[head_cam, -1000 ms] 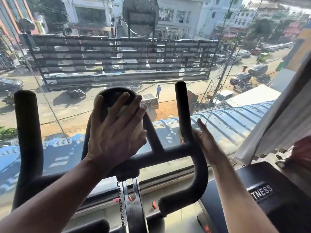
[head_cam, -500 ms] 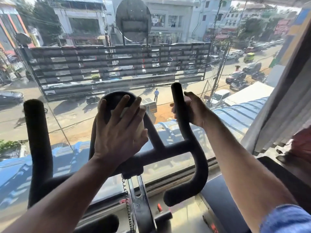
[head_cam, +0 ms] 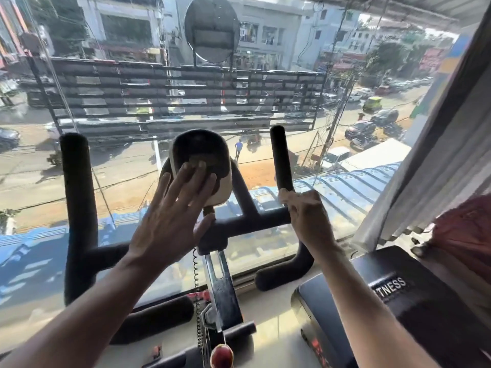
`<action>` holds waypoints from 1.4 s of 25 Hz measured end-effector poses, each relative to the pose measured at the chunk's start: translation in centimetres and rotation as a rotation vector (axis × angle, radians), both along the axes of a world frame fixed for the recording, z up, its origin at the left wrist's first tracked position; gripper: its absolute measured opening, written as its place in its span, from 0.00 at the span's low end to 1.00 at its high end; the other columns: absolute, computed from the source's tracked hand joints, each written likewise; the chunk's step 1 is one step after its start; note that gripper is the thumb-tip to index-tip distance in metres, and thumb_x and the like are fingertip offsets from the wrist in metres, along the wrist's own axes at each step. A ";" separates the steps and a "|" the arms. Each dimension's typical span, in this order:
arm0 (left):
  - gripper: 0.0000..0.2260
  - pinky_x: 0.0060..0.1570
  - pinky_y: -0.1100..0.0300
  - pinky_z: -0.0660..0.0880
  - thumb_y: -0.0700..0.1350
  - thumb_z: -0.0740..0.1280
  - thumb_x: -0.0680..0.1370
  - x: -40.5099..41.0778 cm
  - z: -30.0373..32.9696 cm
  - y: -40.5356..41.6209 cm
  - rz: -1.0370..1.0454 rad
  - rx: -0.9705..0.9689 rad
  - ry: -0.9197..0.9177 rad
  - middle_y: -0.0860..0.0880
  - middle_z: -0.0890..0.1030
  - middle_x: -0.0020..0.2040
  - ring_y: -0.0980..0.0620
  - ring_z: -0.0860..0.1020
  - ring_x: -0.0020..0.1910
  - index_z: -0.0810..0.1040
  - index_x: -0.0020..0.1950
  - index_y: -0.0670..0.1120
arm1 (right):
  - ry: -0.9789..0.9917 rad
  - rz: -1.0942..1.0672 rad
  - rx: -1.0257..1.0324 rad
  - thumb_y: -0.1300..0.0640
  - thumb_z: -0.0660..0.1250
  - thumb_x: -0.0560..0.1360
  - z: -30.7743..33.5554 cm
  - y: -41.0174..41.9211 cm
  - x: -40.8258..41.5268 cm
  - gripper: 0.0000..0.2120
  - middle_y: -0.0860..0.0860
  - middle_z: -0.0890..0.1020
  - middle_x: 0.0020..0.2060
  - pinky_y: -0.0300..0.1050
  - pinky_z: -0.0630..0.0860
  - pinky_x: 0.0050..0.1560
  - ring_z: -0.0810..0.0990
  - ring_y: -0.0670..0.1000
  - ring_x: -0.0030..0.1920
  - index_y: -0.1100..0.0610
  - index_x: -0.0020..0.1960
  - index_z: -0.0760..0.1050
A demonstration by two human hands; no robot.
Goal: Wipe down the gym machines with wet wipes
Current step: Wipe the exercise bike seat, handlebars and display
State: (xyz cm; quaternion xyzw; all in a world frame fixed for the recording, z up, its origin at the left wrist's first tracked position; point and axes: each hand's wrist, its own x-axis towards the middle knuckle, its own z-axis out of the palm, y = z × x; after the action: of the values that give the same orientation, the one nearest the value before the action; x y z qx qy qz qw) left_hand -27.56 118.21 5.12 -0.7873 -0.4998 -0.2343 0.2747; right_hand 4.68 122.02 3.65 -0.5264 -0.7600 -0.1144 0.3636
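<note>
Two hands: left hand (head_cam: 170,221) touches console (head_cam: 202,160).

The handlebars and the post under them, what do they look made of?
Handlebars: matte black, soft-looking, likely foam or rubber grip over a tube. Post: bare metal by its shine and slot, dark and speckled lower down, perhaps worn paint or rust.

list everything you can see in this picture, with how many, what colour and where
handlebars: one set, black, centre, before the window
display console: one, black and cream, between the handlebar uprights
coiled cable: one, dark, along the bike's metal post
knob: one, red, bottom centre
treadmill: one, black, lower right
window: one, glass, facing a street
left hand: flat on the console's lower part
right hand: curled round the right upright's base
</note>
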 end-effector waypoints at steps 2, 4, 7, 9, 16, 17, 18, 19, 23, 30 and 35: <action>0.34 0.79 0.36 0.54 0.59 0.56 0.84 0.4 0.2 0.0 -0.020 -0.024 -0.002 0.43 0.49 0.85 0.42 0.46 0.84 0.50 0.85 0.46 | -0.036 -0.063 -0.061 0.70 0.66 0.78 -1.2 0.0 -1.1 0.12 0.52 0.86 0.47 0.53 0.80 0.46 0.75 0.56 0.47 0.58 0.56 0.82; 0.35 0.80 0.36 0.53 0.58 0.58 0.83 0.3 0.3 0.0 -0.044 -0.040 -0.016 0.44 0.48 0.85 0.43 0.46 0.84 0.48 0.85 0.47 | 0.040 -0.119 -0.115 0.71 0.65 0.77 -1.6 -0.3 -2.3 0.14 0.55 0.86 0.49 0.56 0.80 0.52 0.78 0.58 0.51 0.60 0.57 0.83; 0.34 0.80 0.36 0.52 0.57 0.57 0.84 0.0 0.1 -0.1 -0.052 -0.039 -0.025 0.44 0.47 0.85 0.43 0.45 0.84 0.48 0.85 0.46 | 0.077 -0.085 -0.112 0.69 0.64 0.80 -2.6 -3.3 -4.2 0.15 0.54 0.85 0.59 0.51 0.80 0.61 0.81 0.54 0.56 0.58 0.64 0.80; 0.33 0.80 0.36 0.52 0.55 0.57 0.84 0.0 0.0 -0.2 -0.082 -0.033 -0.046 0.44 0.46 0.85 0.42 0.45 0.84 0.48 0.85 0.46 | 0.037 -0.083 -0.109 0.70 0.65 0.80 -2.3 -4.4 -4.0 0.17 0.55 0.83 0.62 0.48 0.80 0.61 0.81 0.53 0.56 0.58 0.65 0.79; 0.31 0.79 0.35 0.53 0.52 0.54 0.86 -0.2 -0.2 -0.4 -0.116 -0.004 -0.035 0.41 0.43 0.85 0.41 0.44 0.84 0.44 0.85 0.44 | 0.029 -0.194 -0.113 0.69 0.66 0.79 -0.1 -5.1 -8.9 0.12 0.55 0.87 0.52 0.38 0.75 0.61 0.84 0.52 0.53 0.62 0.59 0.83; 0.32 0.79 0.35 0.53 0.52 0.54 0.86 -0.2 -0.2 -0.4 -0.126 -0.009 -0.041 0.41 0.42 0.85 0.41 0.44 0.84 0.44 0.85 0.44 | -0.005 -0.159 -0.110 0.68 0.66 0.80 -0.1 -5.7 -8.8 0.12 0.54 0.86 0.54 0.38 0.75 0.62 0.83 0.51 0.53 0.62 0.60 0.82; 0.32 0.78 0.35 0.53 0.52 0.54 0.86 -0.2 -0.2 -0.4 -0.133 -0.011 -0.045 0.41 0.42 0.85 0.41 0.44 0.84 0.44 0.85 0.43 | -0.031 -0.160 -0.126 0.69 0.66 0.80 0.1 -5.8 -7.9 0.13 0.55 0.86 0.54 0.41 0.78 0.62 0.83 0.52 0.53 0.61 0.62 0.81; 0.32 0.78 0.35 0.53 0.52 0.55 0.86 -0.1 -0.1 -0.5 -0.139 -0.010 -0.050 0.42 0.42 0.85 0.41 0.44 0.84 0.44 0.85 0.43 | -0.028 -0.212 -0.153 0.69 0.65 0.80 0.5 -5.4 -6.8 0.14 0.57 0.86 0.53 0.47 0.81 0.60 0.84 0.54 0.52 0.60 0.63 0.81; 0.33 0.78 0.35 0.54 0.51 0.57 0.85 -0.2 0.3 -0.6 -0.156 -0.025 -0.056 0.41 0.43 0.85 0.41 0.44 0.84 0.45 0.85 0.43 | 0.181 -0.389 -0.180 0.69 0.64 0.81 1.0 -4.5 -7.8 0.14 0.57 0.86 0.54 0.44 0.79 0.62 0.84 0.56 0.57 0.59 0.62 0.82; 0.31 0.78 0.35 0.54 0.53 0.54 0.85 -0.2 0.1 -0.3 -0.130 0.004 -0.043 0.42 0.45 0.85 0.42 0.45 0.84 0.47 0.85 0.44 | 0.297 -0.310 -0.180 0.68 0.67 0.80 -0.3 -5.7 -6.2 0.15 0.54 0.77 0.60 0.44 0.78 0.65 0.81 0.52 0.60 0.60 0.65 0.80; 0.31 0.79 0.36 0.53 0.53 0.56 0.85 -0.4 0.0 -0.5 -0.118 -0.022 -0.052 0.43 0.47 0.85 0.43 0.45 0.84 0.49 0.85 0.45 | 0.359 -0.165 -0.126 0.63 0.70 0.79 0.2 -7.4 -9.7 0.10 0.50 0.80 0.51 0.23 0.74 0.51 0.82 0.45 0.48 0.58 0.60 0.84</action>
State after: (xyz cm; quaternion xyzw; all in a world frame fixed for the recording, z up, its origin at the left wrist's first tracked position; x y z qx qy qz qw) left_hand -27.99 117.67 5.08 -0.8120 -0.4620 -0.2652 0.2386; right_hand -5.00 114.63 3.83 -0.6206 -0.6429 -0.0004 0.4489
